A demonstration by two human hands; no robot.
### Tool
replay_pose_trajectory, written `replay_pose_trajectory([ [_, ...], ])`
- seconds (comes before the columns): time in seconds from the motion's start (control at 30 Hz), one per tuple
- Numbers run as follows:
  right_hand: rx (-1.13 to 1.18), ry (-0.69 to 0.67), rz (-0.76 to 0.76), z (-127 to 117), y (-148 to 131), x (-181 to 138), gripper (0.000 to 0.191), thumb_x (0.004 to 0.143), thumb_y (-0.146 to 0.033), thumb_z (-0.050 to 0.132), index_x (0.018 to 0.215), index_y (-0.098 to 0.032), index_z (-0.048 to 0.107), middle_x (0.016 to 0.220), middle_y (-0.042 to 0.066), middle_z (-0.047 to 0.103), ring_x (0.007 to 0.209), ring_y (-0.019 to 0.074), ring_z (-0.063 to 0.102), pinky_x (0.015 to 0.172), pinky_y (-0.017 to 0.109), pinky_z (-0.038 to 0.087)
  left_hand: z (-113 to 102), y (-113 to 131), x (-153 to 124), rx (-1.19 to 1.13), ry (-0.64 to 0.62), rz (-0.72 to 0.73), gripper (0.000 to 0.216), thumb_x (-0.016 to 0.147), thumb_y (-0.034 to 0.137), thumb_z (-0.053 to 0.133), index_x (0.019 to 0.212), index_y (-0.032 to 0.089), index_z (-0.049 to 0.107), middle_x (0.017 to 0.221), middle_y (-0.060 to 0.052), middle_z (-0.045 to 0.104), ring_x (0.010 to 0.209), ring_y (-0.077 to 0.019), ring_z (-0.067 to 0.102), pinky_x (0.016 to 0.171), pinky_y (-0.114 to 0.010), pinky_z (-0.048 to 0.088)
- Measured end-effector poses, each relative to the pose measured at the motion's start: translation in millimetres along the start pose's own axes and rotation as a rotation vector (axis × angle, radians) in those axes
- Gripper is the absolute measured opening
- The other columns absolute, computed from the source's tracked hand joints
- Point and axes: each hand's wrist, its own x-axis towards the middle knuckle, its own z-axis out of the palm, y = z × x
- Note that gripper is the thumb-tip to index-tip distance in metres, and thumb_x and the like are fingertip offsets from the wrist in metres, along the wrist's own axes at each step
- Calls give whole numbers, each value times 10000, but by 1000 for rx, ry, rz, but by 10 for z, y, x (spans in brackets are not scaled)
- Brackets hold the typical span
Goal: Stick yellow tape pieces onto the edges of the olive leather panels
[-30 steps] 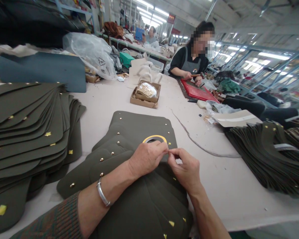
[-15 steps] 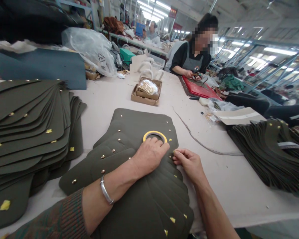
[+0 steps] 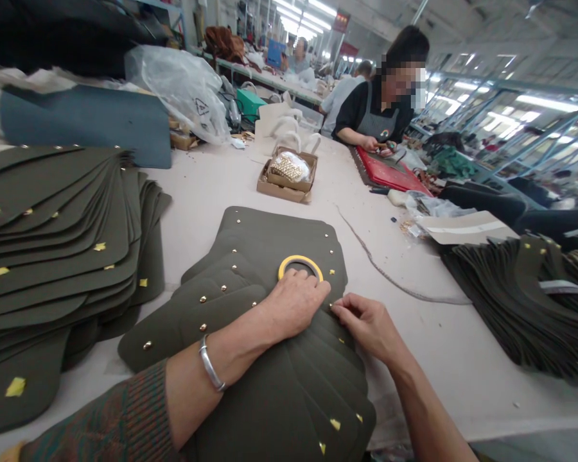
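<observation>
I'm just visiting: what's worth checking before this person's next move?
Left hand on the tape roll: ok, it covers the near edge.
Right hand at the fanned dark pieces: ok, it is by their right edge.
Anything pinched in that hand: cannot tell, too small to see.
Studs all covered in yellow: not ok, several at left are bare.
Co-worker's hands away from the pieces: ok, they're over the red item.

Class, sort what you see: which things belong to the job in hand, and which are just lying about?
Job in hand: fanned dark panels; tape roll at the left hand.
Seemingly lying about: clear plastic bag; green box; blue-grey sheet.
</observation>
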Motion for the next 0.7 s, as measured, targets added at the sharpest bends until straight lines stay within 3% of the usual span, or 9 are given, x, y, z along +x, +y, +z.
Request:
replay_pose_trajectory([
  [0.37,-231,26,-117,82,-74,47,173,830,-241,527,763,-224,685,720,3,701,662,170,641,624,273,448,47,-9,-12,-5,32,10,133,881,140,436,956,180,538,906,-76,614,857,-252,541,743,-385,417],
  [0.43,-223,68,-85,89,-66,52,149,823,-259,556,905,-227,676,673,-13,685,615,165,634,613,273,456,37,-7,-11,-4,26,13,136,881,133,434,955,178,538,904,-75,615,863,-248,543,751,-385,417],
  [0.53,-163,164,-27,91,-11,7,268,834,-302,583,1085,-210,596,596,-42,643,519,153,602,550,262,460,26,-8,-12,3,30,15,132,884,134,432,952,174,537,902,-76,616,864,-246,546,755,-385,418],
  [0.63,-166,167,-151,92,68,-85,134,891,-293,530,941,-217,628,742,6,687,651,155,647,621,263,494,29,-13,-15,13,39,17,128,883,140,435,953,172,536,903,-78,617,854,-247,547,743,-383,422],
  [0.7,-221,136,-296,101,105,-136,161,918,-259,496,906,-216,651,858,39,694,776,164,655,710,272,503,34,-17,-16,17,40,18,130,881,139,434,953,173,537,897,-76,617,852,-248,548,737,-382,424],
])
